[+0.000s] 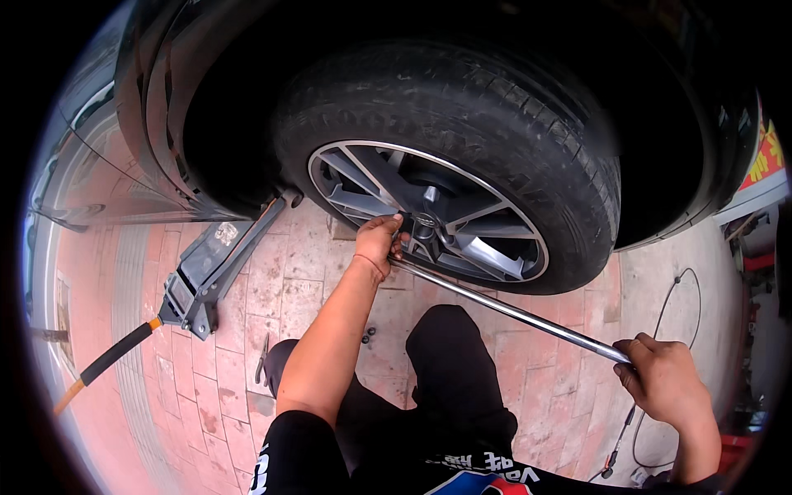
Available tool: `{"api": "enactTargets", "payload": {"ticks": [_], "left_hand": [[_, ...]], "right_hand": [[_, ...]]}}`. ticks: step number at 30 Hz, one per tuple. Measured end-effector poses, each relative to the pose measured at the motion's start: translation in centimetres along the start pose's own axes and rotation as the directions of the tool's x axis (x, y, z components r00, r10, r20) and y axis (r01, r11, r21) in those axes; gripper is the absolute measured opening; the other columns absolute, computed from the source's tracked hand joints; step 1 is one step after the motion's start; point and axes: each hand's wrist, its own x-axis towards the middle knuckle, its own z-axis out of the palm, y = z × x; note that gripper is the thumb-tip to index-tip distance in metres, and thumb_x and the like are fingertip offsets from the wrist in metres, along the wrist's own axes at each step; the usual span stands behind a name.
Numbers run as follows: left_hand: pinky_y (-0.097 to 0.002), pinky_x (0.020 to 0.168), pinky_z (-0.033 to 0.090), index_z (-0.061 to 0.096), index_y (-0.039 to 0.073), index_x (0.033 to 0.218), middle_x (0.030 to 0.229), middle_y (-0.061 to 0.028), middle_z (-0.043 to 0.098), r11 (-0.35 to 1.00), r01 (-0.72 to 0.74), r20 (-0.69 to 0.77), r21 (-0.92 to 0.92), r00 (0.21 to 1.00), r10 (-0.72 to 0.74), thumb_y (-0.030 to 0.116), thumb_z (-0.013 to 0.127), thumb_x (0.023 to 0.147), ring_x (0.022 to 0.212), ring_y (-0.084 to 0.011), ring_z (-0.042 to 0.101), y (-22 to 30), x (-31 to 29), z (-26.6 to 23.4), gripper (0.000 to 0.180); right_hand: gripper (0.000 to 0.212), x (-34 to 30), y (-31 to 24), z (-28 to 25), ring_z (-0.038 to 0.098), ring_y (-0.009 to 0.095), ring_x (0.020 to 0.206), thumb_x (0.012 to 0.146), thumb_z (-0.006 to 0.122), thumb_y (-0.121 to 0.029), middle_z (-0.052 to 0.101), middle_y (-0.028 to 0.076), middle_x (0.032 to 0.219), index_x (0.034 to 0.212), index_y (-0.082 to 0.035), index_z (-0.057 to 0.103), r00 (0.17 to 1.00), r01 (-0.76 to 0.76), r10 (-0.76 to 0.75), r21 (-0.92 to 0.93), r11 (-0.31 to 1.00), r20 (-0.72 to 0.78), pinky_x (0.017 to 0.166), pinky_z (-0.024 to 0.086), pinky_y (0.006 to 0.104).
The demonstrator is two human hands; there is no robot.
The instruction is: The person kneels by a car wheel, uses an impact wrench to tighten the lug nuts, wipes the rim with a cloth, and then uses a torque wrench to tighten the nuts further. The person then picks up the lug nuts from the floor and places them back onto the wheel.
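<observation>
A long chrome lug wrench (503,312) slants from the wheel's hub area down to the right. My left hand (376,246) is closed around its head end, close against the spokes of the alloy wheel (487,250); the socket's seat on a nut is hidden behind my fingers. At the far end of the bar, my right hand (667,378) grips the handle. The wheel carries a black, dusty tyre (429,107) and sits inside the car's dark wheel arch. A few small dark nuts (369,334) lie on the paving beneath my left forearm.
A floor jack (219,252) reaches under the car at left, its black-and-orange handle (120,355) pointing outward. Beside my left knee lies a slim dark tool (261,360). A thin dark hose (700,305) loops over the ground at right. The car's glossy body (115,157) surrounds the wheel.
</observation>
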Motion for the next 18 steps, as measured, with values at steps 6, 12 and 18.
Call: {"api": "enactTargets", "payload": {"ticks": [6, 12, 18], "left_hand": [[-0.0276, 0.044, 0.037, 0.062, 0.005, 0.104, 0.073, -0.0086, 0.064, 0.998, -0.051, -0.027, 0.021, 0.998, 0.052, 0.02, 0.067, 0.096, 0.047, -0.0103, 0.042, -0.9, -0.5, 0.6, 0.018], [-0.0269, 0.04, 0.037, 0.064, 0.001, 0.114, 0.073, -0.0084, 0.065, 0.997, -0.046, -0.076, 0.066, 0.996, 0.051, 0.022, 0.068, 0.096, 0.046, -0.0099, 0.044, -1.6, -0.2, 2.2, 0.028], [-0.0268, 0.039, 0.038, 0.063, -0.001, 0.119, 0.073, -0.0093, 0.066, 0.998, -0.046, -0.1, 0.05, 0.994, 0.051, 0.024, 0.069, 0.096, 0.044, -0.0102, 0.046, -1.4, -0.2, 1.8, 0.034]], "right_hand": [[0.043, 1.9, 2.6, 2.3, 0.066, 0.038, 0.065, 0.082, 0.076, -0.043, 0.064, 0.016, 0.063, 0.079, -0.003, 0.063, 0.927, -0.238, 0.18, 0.147, 0.96, 0.329, 0.064, 0.053, 0.0435], [0.038, 2.3, 4.1, 3.3, 0.064, 0.039, 0.06, 0.084, 0.072, -0.037, 0.063, 0.019, 0.062, 0.075, 0.0, 0.065, 0.88, -0.322, 0.216, 0.196, 0.926, 0.424, 0.061, 0.053, 0.0435], [0.028, 2.6, 5.0, 5.5, 0.061, 0.041, 0.059, 0.083, 0.068, -0.026, 0.061, 0.02, 0.064, 0.071, -0.001, 0.061, 0.909, -0.258, 0.124, 0.302, 0.918, 0.399, 0.058, 0.05, 0.0456]]}}
